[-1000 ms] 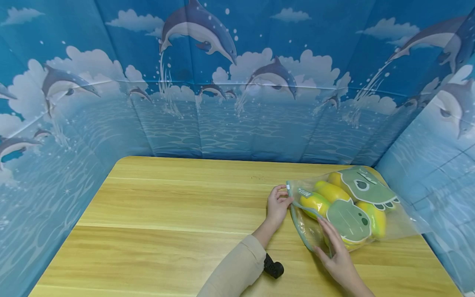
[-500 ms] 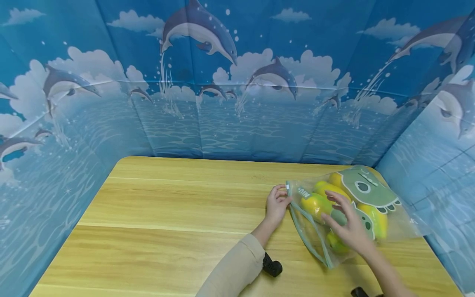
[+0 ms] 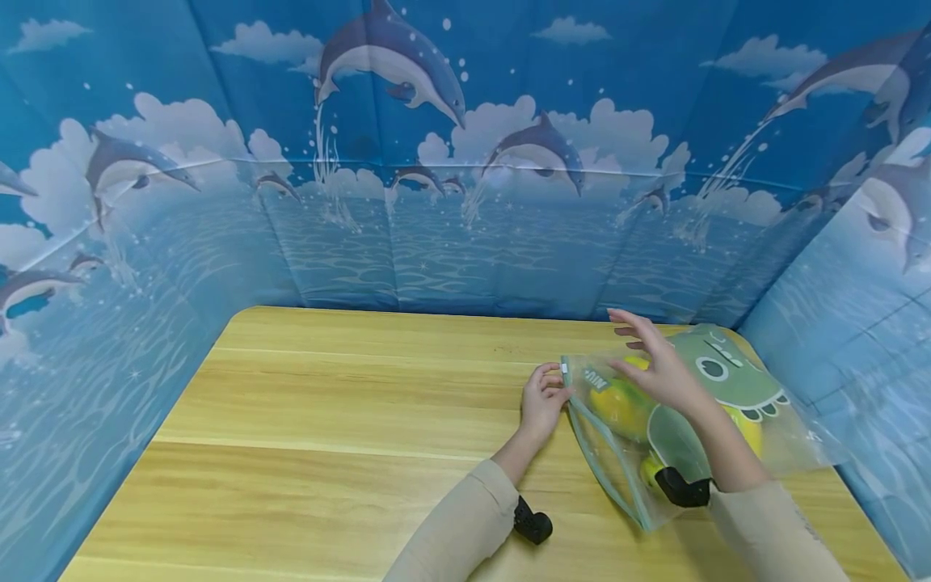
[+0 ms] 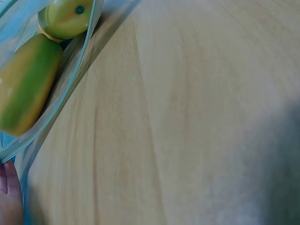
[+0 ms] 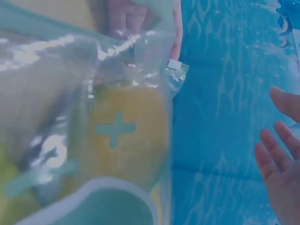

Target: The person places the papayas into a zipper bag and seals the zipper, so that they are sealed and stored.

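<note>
A clear zip bag (image 3: pixel 727 368) with green cartoon prints lies at the table's right side, its green-trimmed mouth facing left and gaping. Inside are several yellow-green mangoes (image 3: pixel 618 408); one mango (image 4: pixel 30 84) shows close up in the left wrist view. My left hand (image 3: pixel 541 404) pinches the far corner of the bag's mouth, near the white zip slider (image 5: pixel 174 64). Raised over the bag's far side, my right hand (image 3: pixel 658 368) has its fingers spread and holds nothing. In the right wrist view that hand (image 5: pixel 286 164) appears apart from the plastic.
The wooden table (image 3: pixel 327 420) stretches left of the bag. A dolphin-print curtain (image 3: pixel 451 226) stands behind it and along both sides. Black wrist cameras show below the left sleeve (image 3: pixel 465 517) and at the right wrist.
My right hand has let go of the near side of the bag's mouth, lifted and moved away over the mangoes to the far side. My left hand stays at its corner.
</note>
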